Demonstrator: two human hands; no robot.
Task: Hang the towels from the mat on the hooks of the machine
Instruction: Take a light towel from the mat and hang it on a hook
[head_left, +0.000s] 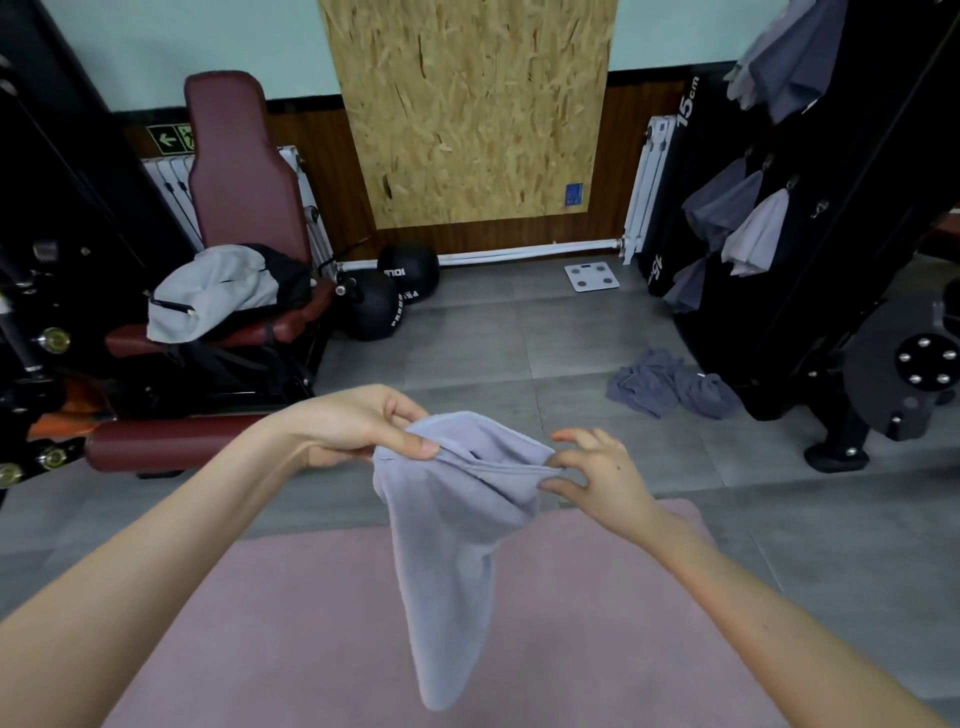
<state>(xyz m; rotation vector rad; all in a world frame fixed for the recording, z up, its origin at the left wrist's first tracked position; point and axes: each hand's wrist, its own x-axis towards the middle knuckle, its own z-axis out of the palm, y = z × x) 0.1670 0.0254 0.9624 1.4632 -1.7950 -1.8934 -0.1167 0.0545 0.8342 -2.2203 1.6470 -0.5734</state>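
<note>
A light lilac-grey towel (457, 545) hangs in the air above the pink mat (291, 639). My left hand (363, 423) pinches its upper left edge between thumb and fingers. My right hand (592, 470) pinches the hem at the upper right corner. The towel's lower end droops toward the mat. At the right stands the black machine (810, 291), with several grey towels (737, 228) hanging from its hooks. One bare hook (820, 208) shows to the right of them.
Dark grey towels (670, 384) lie crumpled on the tiled floor beside the machine's foot. A maroon gym bench (239, 208) with clothes on its seat stands at the left. Two black medicine balls (389, 291) and a white scale (592, 276) lie by the far wall.
</note>
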